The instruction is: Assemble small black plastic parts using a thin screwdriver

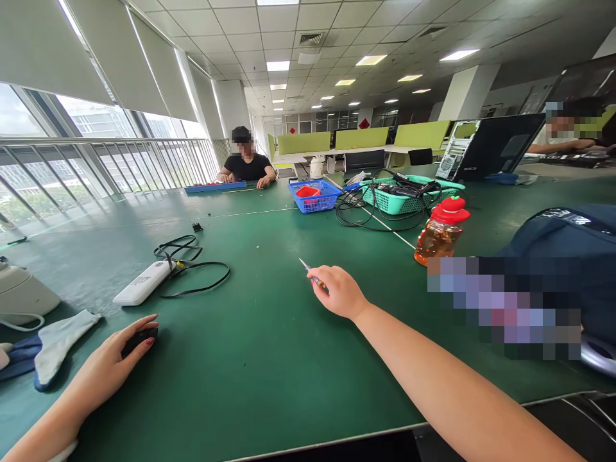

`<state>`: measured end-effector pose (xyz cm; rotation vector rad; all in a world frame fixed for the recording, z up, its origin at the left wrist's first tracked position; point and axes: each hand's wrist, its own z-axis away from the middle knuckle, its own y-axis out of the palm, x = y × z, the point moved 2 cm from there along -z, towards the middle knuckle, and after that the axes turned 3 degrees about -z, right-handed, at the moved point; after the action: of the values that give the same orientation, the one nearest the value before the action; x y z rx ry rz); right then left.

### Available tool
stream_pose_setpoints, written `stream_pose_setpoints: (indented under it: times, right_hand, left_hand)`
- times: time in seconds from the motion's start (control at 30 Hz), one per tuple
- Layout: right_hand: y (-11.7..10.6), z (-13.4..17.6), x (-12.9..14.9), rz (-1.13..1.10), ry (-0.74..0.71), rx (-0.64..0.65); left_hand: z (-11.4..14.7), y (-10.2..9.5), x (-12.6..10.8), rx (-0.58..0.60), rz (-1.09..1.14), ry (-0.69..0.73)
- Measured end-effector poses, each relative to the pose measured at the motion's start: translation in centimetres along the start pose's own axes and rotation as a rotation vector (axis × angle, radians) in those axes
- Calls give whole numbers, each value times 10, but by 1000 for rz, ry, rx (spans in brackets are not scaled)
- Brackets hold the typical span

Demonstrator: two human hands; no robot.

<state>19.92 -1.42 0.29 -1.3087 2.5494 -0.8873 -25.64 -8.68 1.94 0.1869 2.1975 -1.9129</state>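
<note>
My right hand (339,292) is closed in a pinch above the middle of the green table. It grips a slim, pointed, pen-like tool (308,268) whose pale tip points up and to the left; its exact kind is not clear. At the lower left, my left hand (118,350) rests at the table, fingers curved round a small black object (139,340), mostly covered by the fingers and palm. Just beyond that hand lies a white power bank (145,282) with a looped black cable (212,289). Beside the left wrist is a white and blue glove (65,340).
Toward the right stand a red-lidded bottle (441,231) and a dark blue bag (563,237). Farther back are a blue basket (315,204), a teal basket (394,204) with cables, and a computer case (495,147). One person (248,163) sits across the table, another at far right.
</note>
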Motion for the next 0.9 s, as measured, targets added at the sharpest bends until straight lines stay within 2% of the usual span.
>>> stream_pose_setpoints:
  times: [0.2,0.37,0.53,0.6,0.67,0.73,0.8,0.9]
  right_hand:
    - [-1,1,0,-5,15,5]
    - [-1,1,1,-12,24,13]
    - [-2,0,2,-15,28,8]
    - [-3,0,2,-19,31,-1]
    - [-4,-1,3,-24,30,-12]
    - [-7,-2,7,-36,28,-13]
    - [-9,-4,13,-58,21,-2]
    - [-9,-7,29,-105,-8,56]
  left_hand:
    - [-1,3,12,-33,24,1]
    - [-1,7,16,-3,45,36]
    - [4,-2,15,-193,-102,76]
    - [5,-7,16,-207,-148,33]
    - [6,-11,14,-155,-159,-47]
    - [7,-15,5,-127,-146,-94]
    - [11,-20,-16,-165,-119,-47]
    - [23,-29,-68,-212,-2,233]
